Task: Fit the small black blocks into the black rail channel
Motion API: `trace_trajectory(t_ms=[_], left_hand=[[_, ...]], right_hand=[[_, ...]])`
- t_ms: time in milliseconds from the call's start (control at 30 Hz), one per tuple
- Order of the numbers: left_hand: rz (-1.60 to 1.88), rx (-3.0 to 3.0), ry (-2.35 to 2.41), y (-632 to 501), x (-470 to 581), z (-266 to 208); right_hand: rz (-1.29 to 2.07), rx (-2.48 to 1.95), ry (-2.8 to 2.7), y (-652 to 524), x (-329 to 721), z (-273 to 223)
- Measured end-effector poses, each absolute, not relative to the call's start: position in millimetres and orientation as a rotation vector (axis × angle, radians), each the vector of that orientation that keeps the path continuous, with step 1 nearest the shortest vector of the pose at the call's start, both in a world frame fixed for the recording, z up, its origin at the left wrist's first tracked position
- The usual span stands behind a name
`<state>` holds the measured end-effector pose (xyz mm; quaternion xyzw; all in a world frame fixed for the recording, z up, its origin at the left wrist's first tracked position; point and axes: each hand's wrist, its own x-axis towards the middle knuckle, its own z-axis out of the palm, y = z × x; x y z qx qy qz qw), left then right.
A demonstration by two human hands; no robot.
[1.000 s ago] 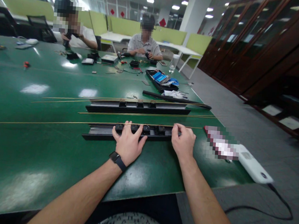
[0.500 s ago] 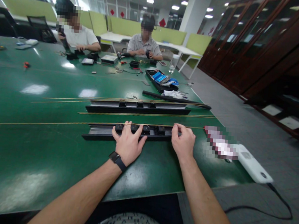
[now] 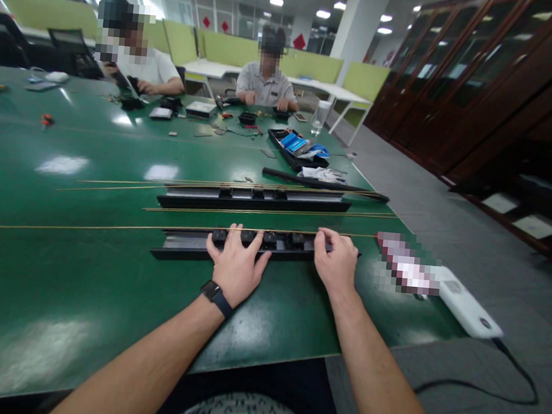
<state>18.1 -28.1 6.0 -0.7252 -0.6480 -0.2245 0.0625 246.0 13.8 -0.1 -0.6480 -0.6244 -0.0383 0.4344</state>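
Note:
A long black channel-shaped rail [image 3: 188, 251] lies crosswise in front of me, with several small black blocks [image 3: 295, 239] seated along it. My left hand [image 3: 237, 255] rests over the rail and its blocks, fingers spread. Along the rail's far side runs a thin brass-coloured rod [image 3: 85, 226], its left end reaching far past the rail. At the rail's right part, my right hand [image 3: 336, 257] pinches the rod between thumb and index finger; the fingertips partly hide it. Behind lies a second black rail [image 3: 257, 203], with more thin rods [image 3: 275, 213] lying on and in front of it.
A blurred red-edged phone [image 3: 404, 263] and a white power bank [image 3: 465, 304] with a black cable lie at right. Farther back are a black tube [image 3: 326, 184], white gloves [image 3: 322, 175] and a black tray [image 3: 285, 153] with blue items. Two people sit across the green table [image 3: 104, 295].
The rod's left end has shifted slightly right, and my right hand slightly left. My left hand stays put. Across the table, one person's hands have lowered to the tabletop.

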Motion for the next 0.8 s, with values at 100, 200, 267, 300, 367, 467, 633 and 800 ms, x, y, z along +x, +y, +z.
trace_trajectory(t_ms=[100, 200, 267, 300, 367, 467, 633, 800], left_hand=[[-0.687, -2.191, -1.952, -28.2, 17.9, 5.3], [-0.695, -2.189, -1.951, -28.1, 17.8, 4.6], [-0.701, -2.187, -1.951, -28.0, 17.8, 4.4], [-0.706, -2.188, -1.952, -28.0, 17.9, 4.4], [-0.721, -2.192, -1.952, -27.8, 18.0, 4.3], [-0.733, -2.194, -1.956, -27.5, 18.2, 4.1], [-0.709, -2.192, -1.967, -27.4, 18.3, 4.0], [-0.723, -2.197, -1.956, -27.8, 17.7, 4.2]], right_hand=[[-0.052, -1.552, -1.618, 12.1, 243.9, 0.8], [-0.031, -1.551, -1.656, 11.8, 242.7, 1.0], [-0.043, -1.582, -1.639, 12.6, 243.5, 0.7], [-0.054, -1.601, -1.621, 13.1, 244.2, 0.4], [-0.077, -1.633, -1.581, 14.0, 245.6, 0.1], [-0.081, -1.642, -1.554, 13.9, 245.9, 0.0], [-0.029, -1.561, -1.638, 12.7, 243.2, -0.3], [-0.087, -1.625, -1.575, 15.2, 245.6, -2.2]])
